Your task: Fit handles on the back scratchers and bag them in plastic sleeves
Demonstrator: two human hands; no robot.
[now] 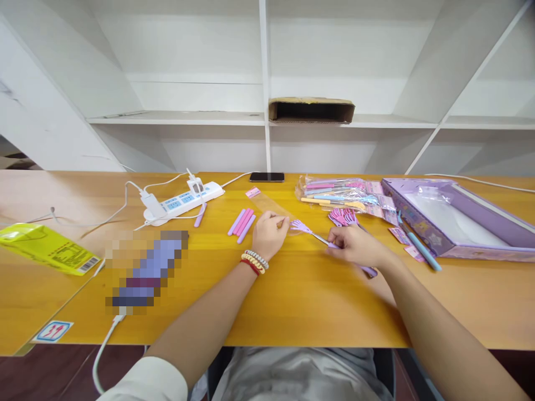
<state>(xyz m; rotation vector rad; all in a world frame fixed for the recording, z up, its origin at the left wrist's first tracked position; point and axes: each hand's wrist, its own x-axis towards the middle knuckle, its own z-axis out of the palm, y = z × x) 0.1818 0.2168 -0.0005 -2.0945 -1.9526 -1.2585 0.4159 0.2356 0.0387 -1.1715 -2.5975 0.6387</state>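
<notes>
My right hand is closed on the handle of a purple back scratcher, whose claw-shaped head and metal rod point left. The claw end lies close to my left hand. The left fingers are pinched at the edge of a clear plastic bag with a pink header card. Left of that hand lie several pink and purple handle sleeves. Beyond the right hand is a bunch of pink back scratcher heads, partly hidden by it.
Packed back scratchers lie at the back, beside a purple display box. A blue back scratcher rests against the box. Leftward are a power strip with cables, a yellow package and a pixelated item. A black phone lies near the shelf.
</notes>
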